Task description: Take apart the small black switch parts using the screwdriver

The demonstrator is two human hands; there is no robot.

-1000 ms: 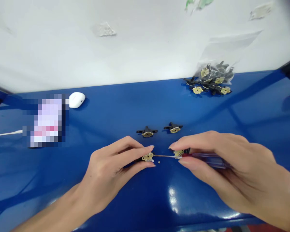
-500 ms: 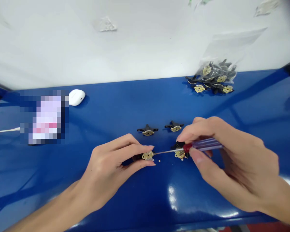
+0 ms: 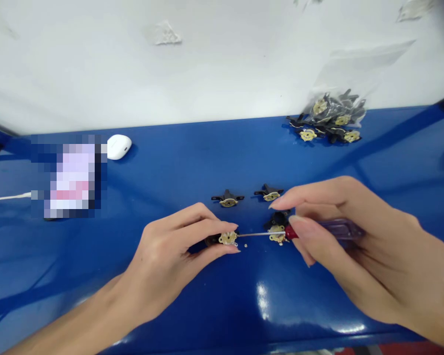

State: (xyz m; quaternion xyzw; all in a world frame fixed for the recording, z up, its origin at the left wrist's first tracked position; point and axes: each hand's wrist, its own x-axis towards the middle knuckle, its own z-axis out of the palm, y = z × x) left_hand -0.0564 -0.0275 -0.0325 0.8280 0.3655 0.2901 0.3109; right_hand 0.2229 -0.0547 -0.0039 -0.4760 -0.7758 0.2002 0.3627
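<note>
My left hand (image 3: 181, 251) pinches a small black part with a brass-coloured disc (image 3: 228, 238) between thumb and fingers. In my right hand (image 3: 370, 246) is a screwdriver (image 3: 291, 232) with a red collar and a clear purplish handle, its thin shaft pointing left. The tip meets the right edge of the held disc. Under the shaft, near the tip, lies a tiny metal piece (image 3: 245, 245). Another black and brass part (image 3: 277, 233) sits on the blue surface behind the shaft, close to the red collar.
Two similar parts (image 3: 228, 201) (image 3: 271, 195) lie just beyond my hands. At the back right several more (image 3: 308, 134) are heaped with a clear plastic bag (image 3: 336, 111). A blurred phone-like object (image 3: 74, 177), a white case (image 3: 119, 147) and a white cable (image 3: 11, 198) are at the left.
My right hand has shifted right and changed its hold on the screwdriver; its thumb is now higher, over the handle near the collar. The shaft lies more level. My left hand keeps its pinch.
</note>
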